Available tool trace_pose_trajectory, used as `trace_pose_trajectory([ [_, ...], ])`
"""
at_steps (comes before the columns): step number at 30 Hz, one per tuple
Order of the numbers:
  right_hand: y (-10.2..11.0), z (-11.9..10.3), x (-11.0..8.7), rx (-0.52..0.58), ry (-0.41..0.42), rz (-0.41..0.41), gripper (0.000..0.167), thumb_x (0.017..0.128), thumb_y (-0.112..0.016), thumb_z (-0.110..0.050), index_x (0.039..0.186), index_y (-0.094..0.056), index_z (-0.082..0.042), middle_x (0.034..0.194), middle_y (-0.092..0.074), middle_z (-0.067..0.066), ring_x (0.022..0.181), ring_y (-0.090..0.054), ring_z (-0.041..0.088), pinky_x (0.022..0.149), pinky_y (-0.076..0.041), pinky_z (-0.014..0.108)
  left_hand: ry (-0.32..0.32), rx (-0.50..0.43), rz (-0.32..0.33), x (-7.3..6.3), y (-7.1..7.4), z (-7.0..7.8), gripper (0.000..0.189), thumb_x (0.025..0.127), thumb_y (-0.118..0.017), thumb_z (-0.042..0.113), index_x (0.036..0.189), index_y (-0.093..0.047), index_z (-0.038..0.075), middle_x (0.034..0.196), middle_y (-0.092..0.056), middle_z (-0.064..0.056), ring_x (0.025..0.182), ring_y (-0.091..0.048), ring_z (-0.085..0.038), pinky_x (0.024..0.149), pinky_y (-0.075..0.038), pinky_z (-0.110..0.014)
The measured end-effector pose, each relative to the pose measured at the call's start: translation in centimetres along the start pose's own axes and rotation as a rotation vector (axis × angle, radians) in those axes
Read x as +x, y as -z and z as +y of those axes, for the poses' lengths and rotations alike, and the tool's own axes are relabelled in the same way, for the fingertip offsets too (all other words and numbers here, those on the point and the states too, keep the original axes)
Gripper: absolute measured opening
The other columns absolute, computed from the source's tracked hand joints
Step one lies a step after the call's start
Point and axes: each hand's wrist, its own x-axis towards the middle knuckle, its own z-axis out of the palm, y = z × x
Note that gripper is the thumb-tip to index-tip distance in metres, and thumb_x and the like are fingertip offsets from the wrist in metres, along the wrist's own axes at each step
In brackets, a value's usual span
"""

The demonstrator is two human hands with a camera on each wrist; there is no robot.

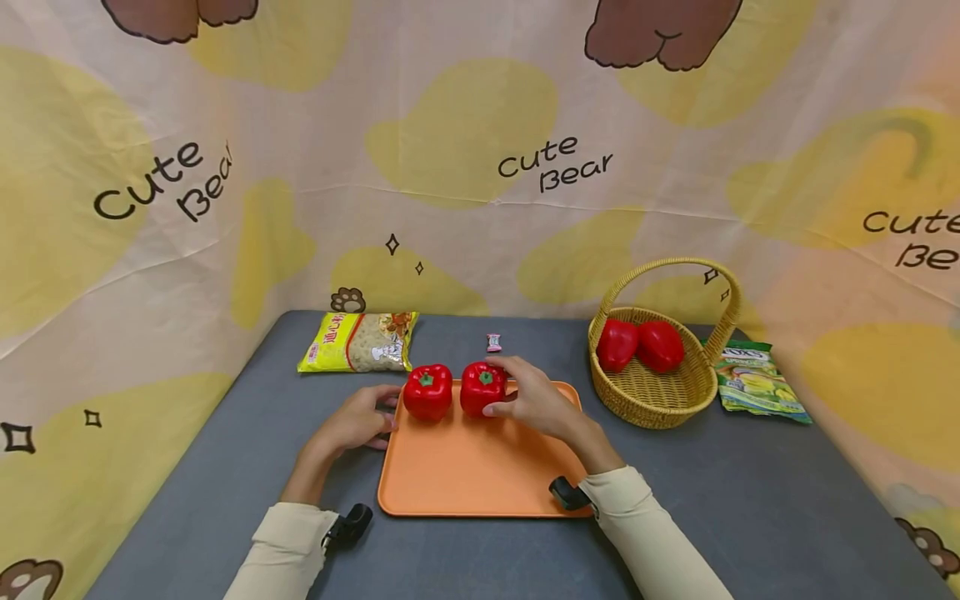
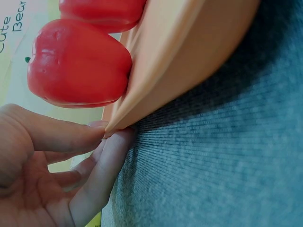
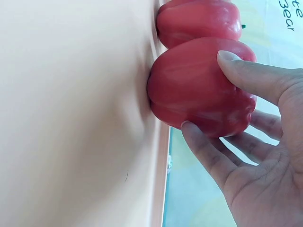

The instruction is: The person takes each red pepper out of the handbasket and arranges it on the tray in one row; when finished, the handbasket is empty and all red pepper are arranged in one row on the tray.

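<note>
Two red bell peppers with green stems stand side by side at the far left part of an orange tray [image 1: 472,475]. My right hand [image 1: 536,400] grips the right bell pepper [image 1: 480,390] with thumb and fingers; in the right wrist view this pepper [image 3: 199,90] touches the tray's surface. The left bell pepper [image 1: 427,393] stands free of both hands. With thumb and fingers my left hand [image 1: 360,418] pinches the tray's left rim, and the left wrist view shows this pinch on the rim [image 2: 142,97] closely.
Right of the tray stands a wicker basket [image 1: 652,408] with two red peppers [image 1: 660,346] inside. A green packet [image 1: 757,379] lies beside it. Behind the tray are a yellow bag [image 1: 360,342] and a small pink wrapped candy [image 1: 493,342]. A printed cloth backs the grey table [image 1: 480,558].
</note>
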Motion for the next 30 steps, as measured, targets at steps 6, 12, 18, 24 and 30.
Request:
trace_pose_trajectory([
  [6,-0.2,-0.1,0.0,-0.004,-0.013,-0.005,0.079,0.085,-0.089,-0.018,0.155,-0.052,-0.012,0.146,-0.058,0.010,0.133,-0.056,0.031,0.110,-0.053,0.053,0.004,-0.002,0.001,0.1,-0.1,-0.1,0.062,0.094,-0.059,-0.008,0.154,-0.045,-0.009,0.142,-0.058,-0.030,0.097,-0.070,-0.024,0.071,-0.067,-0.041],
  [12,-0.3,-0.3,0.1,-0.006,-0.003,-0.018,0.077,0.086,-0.088,-0.018,0.154,-0.053,-0.011,0.147,-0.059,0.010,0.135,-0.055,0.032,0.112,-0.051,0.054,-0.005,-0.002,-0.001,0.1,0.0,-0.1,0.062,0.093,-0.059,-0.008,0.154,-0.045,-0.009,0.141,-0.058,-0.030,0.095,-0.070,-0.024,0.070,-0.067,-0.042],
  [18,0.1,-0.4,-0.3,0.015,-0.019,-0.022,0.084,0.085,-0.089,-0.022,0.158,-0.049,-0.010,0.147,-0.058,0.010,0.134,-0.058,0.033,0.109,-0.054,0.053,-0.008,0.002,-0.002,0.0,0.0,-0.1,0.062,0.094,-0.059,-0.007,0.154,-0.045,-0.009,0.141,-0.058,-0.030,0.096,-0.070,-0.024,0.070,-0.067,-0.041],
  [24,1.4,0.0,-1.3,-0.008,0.026,0.004,0.081,0.086,-0.089,-0.025,0.156,-0.051,-0.013,0.148,-0.057,0.011,0.136,-0.057,0.036,0.108,-0.054,0.055,-0.011,0.008,-0.003,-0.1,0.0,0.0,0.061,0.094,-0.059,-0.007,0.153,-0.044,-0.010,0.141,-0.058,-0.031,0.096,-0.070,-0.024,0.070,-0.067,-0.041],
  [30,3.4,0.4,-2.7,-0.035,0.086,0.053,0.075,0.087,-0.089,-0.021,0.153,-0.055,-0.012,0.146,-0.059,0.009,0.131,-0.060,0.033,0.101,-0.059,0.052,-0.012,0.007,-0.006,0.0,0.1,0.0,0.061,0.094,-0.059,-0.007,0.153,-0.044,-0.010,0.141,-0.058,-0.031,0.095,-0.069,-0.023,0.070,-0.067,-0.041],
])
